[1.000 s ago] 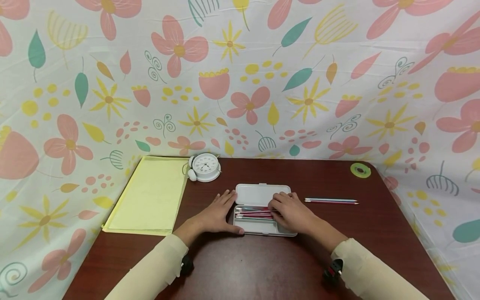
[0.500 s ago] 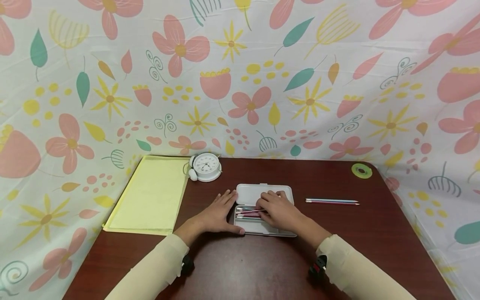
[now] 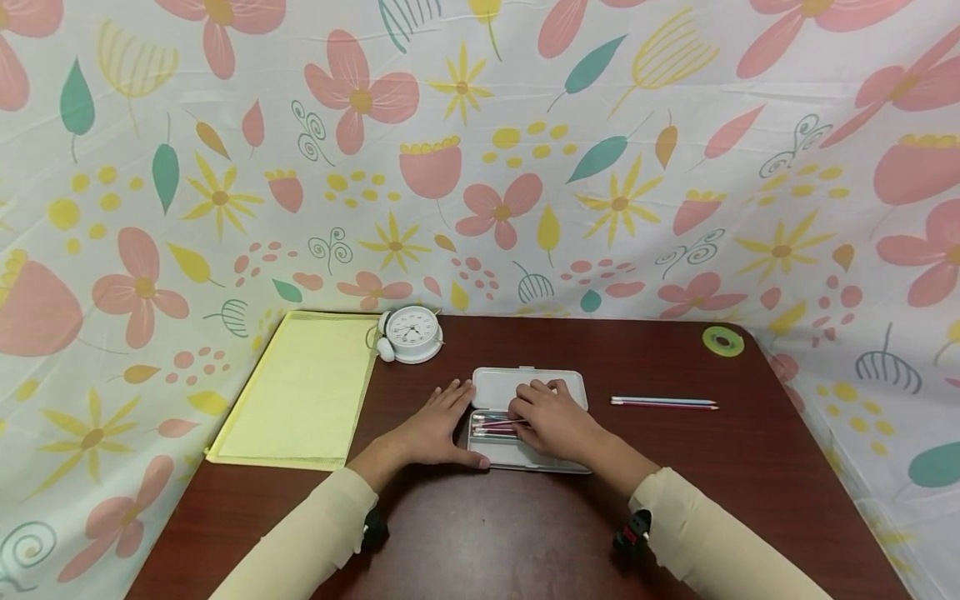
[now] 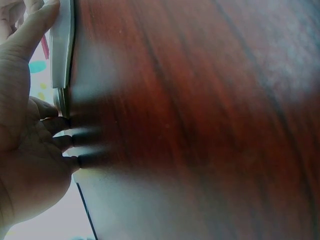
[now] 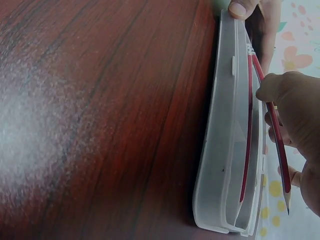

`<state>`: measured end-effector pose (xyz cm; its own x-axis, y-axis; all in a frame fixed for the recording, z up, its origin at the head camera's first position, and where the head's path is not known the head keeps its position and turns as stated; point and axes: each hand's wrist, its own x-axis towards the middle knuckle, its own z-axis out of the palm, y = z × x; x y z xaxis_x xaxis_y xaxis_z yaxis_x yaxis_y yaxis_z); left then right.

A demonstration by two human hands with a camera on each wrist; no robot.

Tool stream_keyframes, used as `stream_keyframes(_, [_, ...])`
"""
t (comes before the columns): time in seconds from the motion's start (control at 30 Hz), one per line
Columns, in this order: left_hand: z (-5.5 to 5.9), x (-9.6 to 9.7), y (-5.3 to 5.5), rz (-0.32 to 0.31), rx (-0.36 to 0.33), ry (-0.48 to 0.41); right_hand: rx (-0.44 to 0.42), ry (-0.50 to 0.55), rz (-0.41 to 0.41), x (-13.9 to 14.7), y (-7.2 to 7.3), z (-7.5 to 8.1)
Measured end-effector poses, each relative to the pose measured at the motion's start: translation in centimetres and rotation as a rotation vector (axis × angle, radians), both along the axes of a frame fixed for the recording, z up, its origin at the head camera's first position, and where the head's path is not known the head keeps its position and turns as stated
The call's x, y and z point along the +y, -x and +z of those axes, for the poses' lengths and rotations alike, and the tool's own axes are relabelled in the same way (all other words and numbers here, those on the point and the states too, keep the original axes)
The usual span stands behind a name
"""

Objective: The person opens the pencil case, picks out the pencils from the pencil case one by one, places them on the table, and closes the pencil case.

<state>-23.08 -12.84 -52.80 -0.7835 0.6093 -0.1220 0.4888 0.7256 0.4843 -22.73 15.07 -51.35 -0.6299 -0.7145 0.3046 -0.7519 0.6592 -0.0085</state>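
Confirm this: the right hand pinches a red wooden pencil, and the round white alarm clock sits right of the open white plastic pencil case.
One error: the head view shows the round white alarm clock left of the open white plastic pencil case. The right hand does pinch a red wooden pencil.

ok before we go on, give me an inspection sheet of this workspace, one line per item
Surface: dark brown wood-grain table, with a glossy sheen in front
Job's things: white rectangular plastic case, lid open, slim pencils inside; one red wooden pencil held above it; two loose pencils, pale blue and red, lying to its right
Clutter: flat yellow rectangular folder, white round alarm clock, light green ring-shaped roll
Hands: left hand at the case's left end, thumb on its front corner; right hand pinches the red wooden pencil
Cables: nothing seen
Surroundings: white floral fabric backdrop
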Motion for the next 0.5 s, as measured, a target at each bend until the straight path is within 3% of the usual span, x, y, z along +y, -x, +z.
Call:
stream_keyframes(0.17, [0.1, 0.0, 0.0, 0.003, -0.009, -0.002, 0.048, 0.017, 0.007, 0.5, 0.0, 0.4])
stream_keyframes(0.5, [-0.1, -0.1, 0.0, -0.001, -0.007, -0.006, 0.059, 0.020, -0.033, 1.9, 0.1, 1.3])
